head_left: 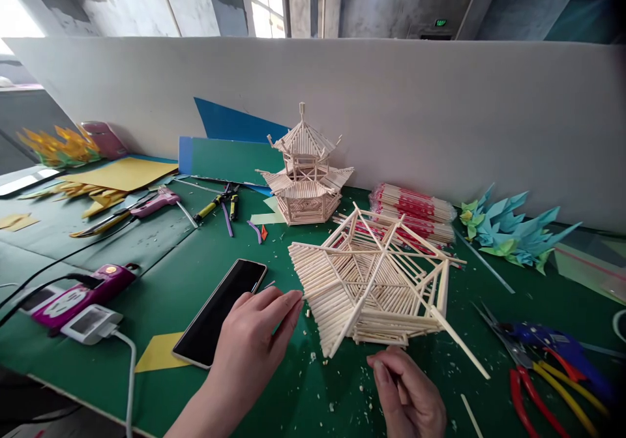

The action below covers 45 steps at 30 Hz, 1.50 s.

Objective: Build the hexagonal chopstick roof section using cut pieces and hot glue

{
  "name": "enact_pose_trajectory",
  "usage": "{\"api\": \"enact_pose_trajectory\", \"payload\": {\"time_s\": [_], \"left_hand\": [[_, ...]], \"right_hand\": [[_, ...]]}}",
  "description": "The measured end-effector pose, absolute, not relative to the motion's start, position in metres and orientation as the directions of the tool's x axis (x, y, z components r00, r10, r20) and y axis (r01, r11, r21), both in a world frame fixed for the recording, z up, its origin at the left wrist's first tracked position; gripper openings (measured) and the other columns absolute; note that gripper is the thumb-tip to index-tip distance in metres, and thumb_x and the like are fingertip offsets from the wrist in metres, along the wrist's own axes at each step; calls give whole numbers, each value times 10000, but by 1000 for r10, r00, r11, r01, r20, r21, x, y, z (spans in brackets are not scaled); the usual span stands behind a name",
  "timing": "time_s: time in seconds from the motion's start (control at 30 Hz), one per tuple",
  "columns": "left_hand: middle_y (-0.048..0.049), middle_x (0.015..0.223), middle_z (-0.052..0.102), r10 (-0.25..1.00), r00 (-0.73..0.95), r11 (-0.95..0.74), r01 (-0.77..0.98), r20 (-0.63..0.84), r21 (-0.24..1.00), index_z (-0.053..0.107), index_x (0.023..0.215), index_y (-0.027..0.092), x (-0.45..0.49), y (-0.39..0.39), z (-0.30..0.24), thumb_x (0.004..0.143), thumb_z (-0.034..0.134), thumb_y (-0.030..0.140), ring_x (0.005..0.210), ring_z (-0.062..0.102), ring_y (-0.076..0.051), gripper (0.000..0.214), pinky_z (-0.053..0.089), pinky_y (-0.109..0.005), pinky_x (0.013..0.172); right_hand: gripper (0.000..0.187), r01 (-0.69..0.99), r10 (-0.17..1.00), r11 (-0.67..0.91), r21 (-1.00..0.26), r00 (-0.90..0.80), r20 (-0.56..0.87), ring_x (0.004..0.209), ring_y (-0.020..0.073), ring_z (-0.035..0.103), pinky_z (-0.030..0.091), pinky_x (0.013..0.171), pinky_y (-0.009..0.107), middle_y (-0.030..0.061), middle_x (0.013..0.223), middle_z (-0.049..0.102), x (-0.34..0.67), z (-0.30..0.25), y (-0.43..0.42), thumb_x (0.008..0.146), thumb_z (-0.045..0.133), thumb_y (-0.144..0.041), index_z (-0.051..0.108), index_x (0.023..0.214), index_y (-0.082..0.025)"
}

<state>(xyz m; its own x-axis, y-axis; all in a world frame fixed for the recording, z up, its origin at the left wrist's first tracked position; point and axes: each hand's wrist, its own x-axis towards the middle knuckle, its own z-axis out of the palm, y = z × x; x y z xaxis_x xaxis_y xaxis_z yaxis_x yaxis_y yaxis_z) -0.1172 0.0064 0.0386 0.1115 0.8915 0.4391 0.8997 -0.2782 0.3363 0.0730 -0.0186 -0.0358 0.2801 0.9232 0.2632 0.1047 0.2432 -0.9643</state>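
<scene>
A half-built stick pagoda tier [386, 281] sits on the green table in front of me, made of thin pale wooden sticks. Its left roof side is filled with a row of sticks; the other sides show bare frame, and one long stick juts out at the lower right. My left hand [257, 330] is pinched at the left roof edge; whether it touches the sticks or holds a small piece is unclear. Just below the front of the tier, my right hand [408, 392] is curled with thumb and fingers together, and anything inside it is hidden.
A finished stick pagoda [308, 171] stands behind, beside bundled sticks [415, 210]. A phone [222, 311] lies left of the tier. Pliers [528, 366] and a loose stick [471, 415] lie right; a pink glue gun [156, 202], cutters [218, 204] and a power strip [83, 294] lie left.
</scene>
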Motion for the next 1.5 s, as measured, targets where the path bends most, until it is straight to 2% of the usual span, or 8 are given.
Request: {"api": "enact_pose_trajectory", "payload": {"time_s": [0.27, 0.4, 0.6, 1.03, 1.5], "left_hand": [[-59, 707, 675, 875, 149, -294, 920, 460, 260, 682, 870, 167, -116, 8, 37, 837, 489, 240, 579, 595, -152, 210, 417, -256, 545], [-53, 708, 661, 868, 134, -292, 916, 478, 274, 678, 873, 150, -115, 6, 36, 848, 480, 218, 582, 585, -144, 211, 413, -262, 542], [-48, 736, 653, 867, 128, -292, 914, 481, 281, 671, 912, 152, -114, 2, 32, 839, 507, 184, 602, 575, -143, 182, 409, -272, 555], [-40, 664, 651, 805, 166, -319, 930, 570, 180, 675, 825, 128, -112, 5, 29, 835, 523, 176, 547, 565, -132, 160, 364, -278, 540], [-30, 632, 639, 778, 149, -312, 935, 611, 169, 664, 773, 127, -108, 6, 31, 831, 532, 160, 516, 543, -118, 148, 355, -270, 540]], "right_hand": [[118, 101, 916, 264, -959, 285, 282, 589, 156, 556, 354, 453, 226, 47, 667, 643, 74, -36, -18, 763, 632, -297, 668, 677, -224], [161, 99, 919, 269, -958, 273, 286, 572, 151, 550, 349, 431, 222, 49, 670, 632, 74, -35, -18, 777, 616, -318, 655, 666, -208], [102, 85, 925, 276, -957, 247, 288, 570, 131, 540, 344, 439, 207, 24, 683, 638, 75, -34, -18, 772, 618, -286, 660, 695, -234], [66, 96, 927, 286, -953, 223, 301, 634, 133, 580, 376, 496, 196, 11, 688, 654, 76, -37, -18, 775, 601, -257, 653, 736, -253], [91, 118, 927, 291, -949, 212, 310, 580, 116, 544, 374, 494, 186, -1, 654, 623, 74, -34, -17, 778, 591, -267, 640, 704, -245]]}}
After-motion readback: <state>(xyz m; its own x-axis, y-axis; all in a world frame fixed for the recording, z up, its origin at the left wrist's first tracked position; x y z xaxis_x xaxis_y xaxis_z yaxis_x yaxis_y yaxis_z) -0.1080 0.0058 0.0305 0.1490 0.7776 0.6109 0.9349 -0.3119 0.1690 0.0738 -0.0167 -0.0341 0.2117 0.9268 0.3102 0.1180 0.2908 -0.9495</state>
